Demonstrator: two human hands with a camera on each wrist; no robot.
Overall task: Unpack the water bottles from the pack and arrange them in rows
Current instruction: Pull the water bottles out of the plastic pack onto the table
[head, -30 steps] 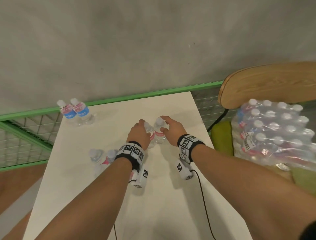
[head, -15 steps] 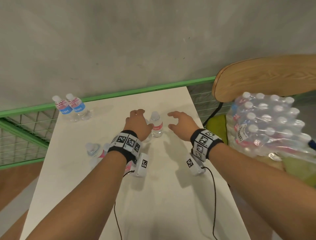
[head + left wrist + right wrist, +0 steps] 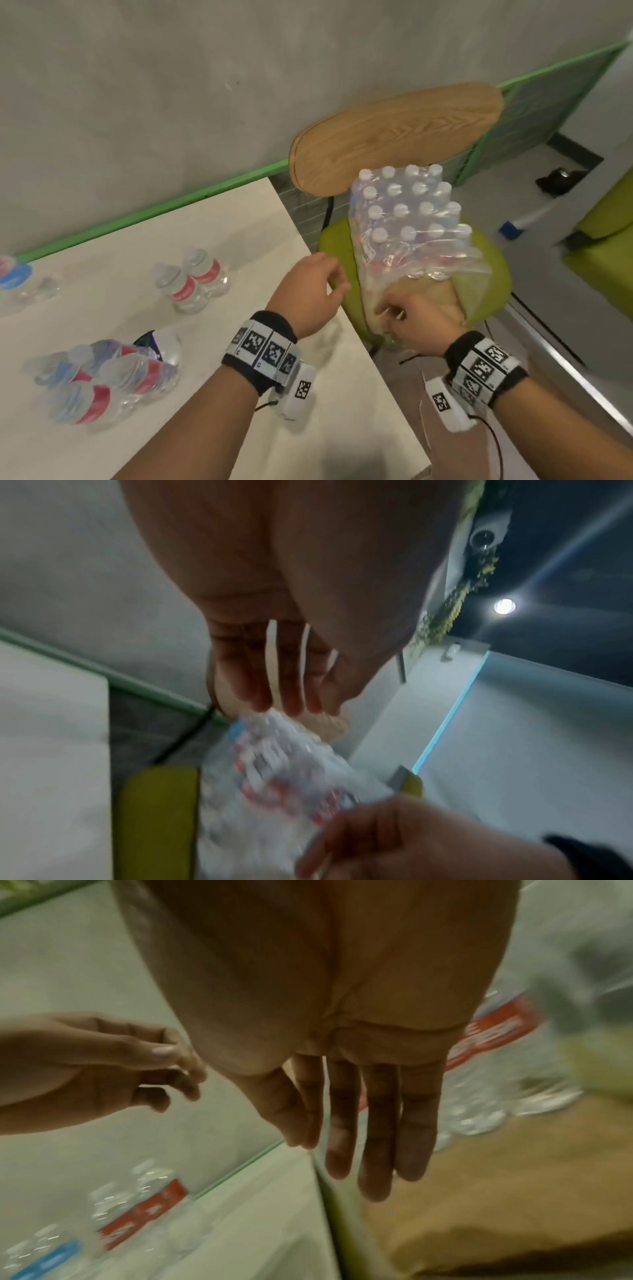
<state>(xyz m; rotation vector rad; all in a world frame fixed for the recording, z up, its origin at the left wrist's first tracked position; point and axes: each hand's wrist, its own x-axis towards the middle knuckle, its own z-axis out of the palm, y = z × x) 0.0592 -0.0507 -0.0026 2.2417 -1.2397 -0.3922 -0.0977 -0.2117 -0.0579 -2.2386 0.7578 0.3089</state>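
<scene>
The shrink-wrapped pack of water bottles [image 3: 411, 219] stands on a green chair seat [image 3: 335, 246] to the right of the white table [image 3: 239, 233]. Its wrap is torn open at the near end. My right hand [image 3: 394, 315] reaches into that opening with straight fingers [image 3: 373, 1150] and holds nothing. My left hand [image 3: 322, 284] hovers over the table's right edge, fingers loosely curled and empty. Two red-labelled bottles [image 3: 191, 281] stand upright side by side on the table. In the left wrist view the pack [image 3: 274, 764] lies just below my relaxed fingers [image 3: 291, 685].
Several bottles [image 3: 102, 377] lie in a heap at the table's near left. Blue-labelled bottles [image 3: 13, 277] show at the far left edge. A wooden chair back [image 3: 394, 137] rises behind the pack. A green rail [image 3: 154, 209] and grey wall run behind the table.
Both hands let go of the two upright bottles and moved right to the pack on the chair. The head view swung right with them.
</scene>
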